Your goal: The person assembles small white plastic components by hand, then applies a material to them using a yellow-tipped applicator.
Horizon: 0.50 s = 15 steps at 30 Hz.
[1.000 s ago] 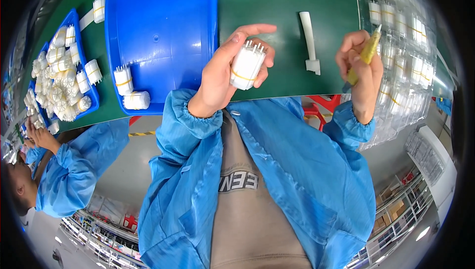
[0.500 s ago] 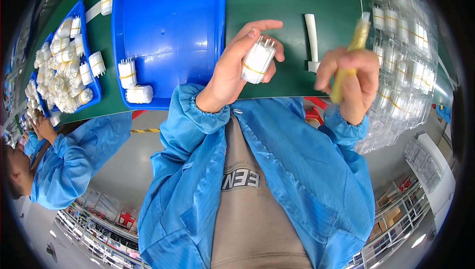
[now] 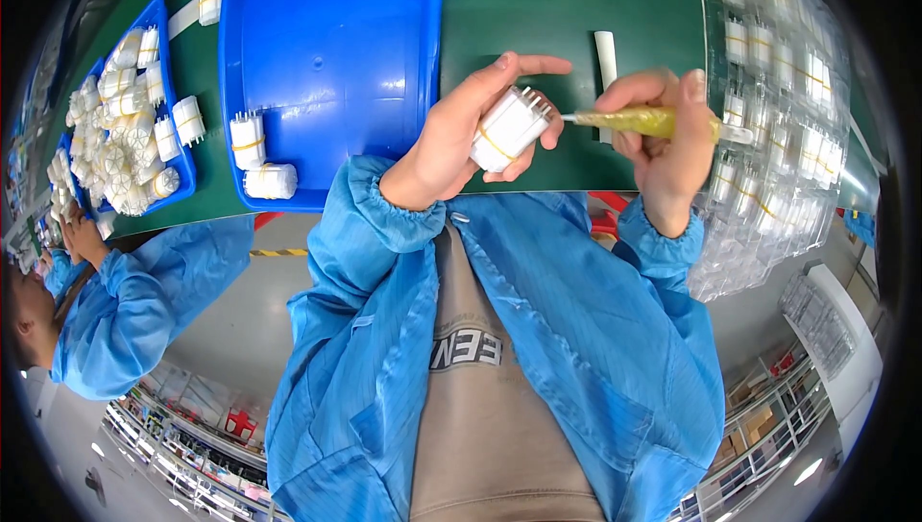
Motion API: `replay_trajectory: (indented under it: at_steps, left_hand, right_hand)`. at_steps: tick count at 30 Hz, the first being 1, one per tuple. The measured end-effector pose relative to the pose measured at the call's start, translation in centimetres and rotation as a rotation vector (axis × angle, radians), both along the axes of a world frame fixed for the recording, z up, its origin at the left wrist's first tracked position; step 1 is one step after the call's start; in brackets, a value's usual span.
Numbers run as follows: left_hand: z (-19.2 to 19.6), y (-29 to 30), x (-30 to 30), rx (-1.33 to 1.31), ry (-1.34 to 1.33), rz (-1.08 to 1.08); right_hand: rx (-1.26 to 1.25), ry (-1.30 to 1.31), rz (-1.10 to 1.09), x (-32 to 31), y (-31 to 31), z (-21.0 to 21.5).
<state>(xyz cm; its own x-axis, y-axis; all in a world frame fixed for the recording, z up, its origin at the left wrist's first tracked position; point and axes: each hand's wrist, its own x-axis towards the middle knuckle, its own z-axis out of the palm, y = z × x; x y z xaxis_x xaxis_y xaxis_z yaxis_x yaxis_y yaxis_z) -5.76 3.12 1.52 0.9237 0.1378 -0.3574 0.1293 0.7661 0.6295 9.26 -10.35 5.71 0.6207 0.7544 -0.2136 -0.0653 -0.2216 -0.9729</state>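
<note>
My left hand (image 3: 447, 143) grips a white bundle (image 3: 509, 133) of cylindrical parts with a yellow band round it and several thin prongs at its upper right end. The bundle is tilted, its prongs toward my right hand. My right hand (image 3: 667, 138) holds a slim pen-like tool (image 3: 634, 121) with a yellow, wrapped-looking handle. The tool's thin pale tip points left and ends close to the prongs; whether it touches them I cannot tell. Just behind the tool a white stick-like piece (image 3: 605, 56) lies on the green table, partly hidden by my right hand.
A large blue tray (image 3: 327, 23) at left holds two white bundles (image 3: 248, 143) in its near left corner. Farther left, a blue bin (image 3: 184, 171) is heaped with similar bundles. Clear plastic trays (image 3: 768, 224) of bundles stand at right. A co-worker's sleeve (image 3: 130, 311) shows at left.
My right hand has turned the yellow tool from upright to level, its tip now by the bundle. My left hand has tilted the bundle further to the right.
</note>
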Motion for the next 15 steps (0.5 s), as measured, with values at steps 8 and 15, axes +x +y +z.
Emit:
replay_trajectory:
  at_steps: [8, 15]
  left_hand:
    - [0.1, -0.5, 0.1, -0.013, -0.018, -0.058]
    - [-0.6, -0.8, -0.6, 0.09, 0.045, -0.103]
  right_hand:
    - [0.054, 0.183, 0.048, -0.3, 0.9, -1.7]
    - [-0.088, -0.062, 0.041, -0.3, 0.8, -0.3]
